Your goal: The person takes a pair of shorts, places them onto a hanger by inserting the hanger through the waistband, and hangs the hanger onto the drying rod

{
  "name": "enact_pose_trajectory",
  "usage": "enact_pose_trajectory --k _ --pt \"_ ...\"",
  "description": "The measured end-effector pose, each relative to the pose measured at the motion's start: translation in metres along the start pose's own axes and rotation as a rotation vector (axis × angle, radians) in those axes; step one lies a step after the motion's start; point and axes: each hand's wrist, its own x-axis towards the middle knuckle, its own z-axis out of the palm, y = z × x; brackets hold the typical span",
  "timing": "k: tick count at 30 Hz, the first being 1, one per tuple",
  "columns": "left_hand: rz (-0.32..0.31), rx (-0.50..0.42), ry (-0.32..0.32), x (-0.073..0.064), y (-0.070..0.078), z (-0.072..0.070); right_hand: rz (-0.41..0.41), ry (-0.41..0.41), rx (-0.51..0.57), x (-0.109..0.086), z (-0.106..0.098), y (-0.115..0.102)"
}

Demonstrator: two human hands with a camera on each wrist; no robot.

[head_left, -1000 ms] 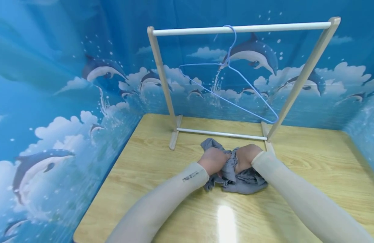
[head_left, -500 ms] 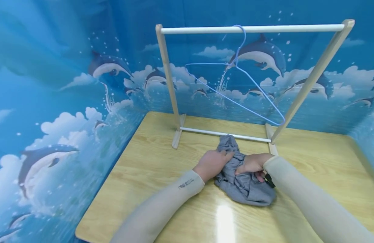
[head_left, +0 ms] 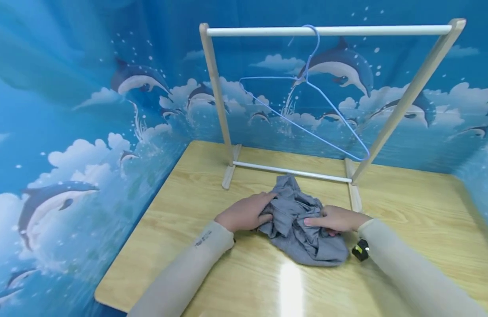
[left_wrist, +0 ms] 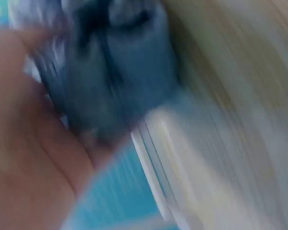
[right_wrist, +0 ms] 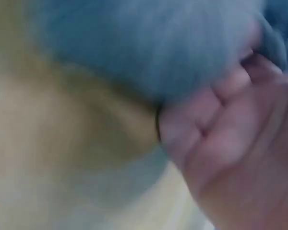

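A crumpled grey cloth [head_left: 286, 216] lies bunched on the wooden table, its kind hidden by the folds. At its left side my left hand [head_left: 245, 212] grips the fabric between thumb and fingers. My right hand [head_left: 339, 219] holds the right side, thumb on top and fingers curled beneath. Both wrist views are blurred; the left one has the cloth [left_wrist: 120, 72] inside the hand's grasp, and the right one has curled fingers [right_wrist: 221, 110] against the fabric. Behind the cloth, a blue wire hanger [head_left: 331, 103] hangs from the top bar of a rack.
The rack [head_left: 410, 97] has wooden side posts and white bars; its lower bar [head_left: 291, 171] runs just behind the cloth. The wooden table [head_left: 168, 229] meets a blue dolphin-patterned backdrop [head_left: 89, 132] at the back and left. A dark band [head_left: 360, 250] is on my right wrist.
The cloth has been turned and spread from a tighter bundle. My left hand has moved left to the cloth's edge, and my right hand has shifted slightly right.
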Motion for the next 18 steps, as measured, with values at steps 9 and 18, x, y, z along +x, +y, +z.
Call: enact_pose_trajectory --k 9,18 --pt "-0.422 -0.271 0.154 -0.054 -0.022 -0.052 -0.255 0.329 -0.489 -0.046 -0.013 -0.017" --pt "-0.388 -0.038 -0.179 -0.009 0.046 -0.001 -0.473 0.263 -0.978 -0.009 0.012 -0.072"
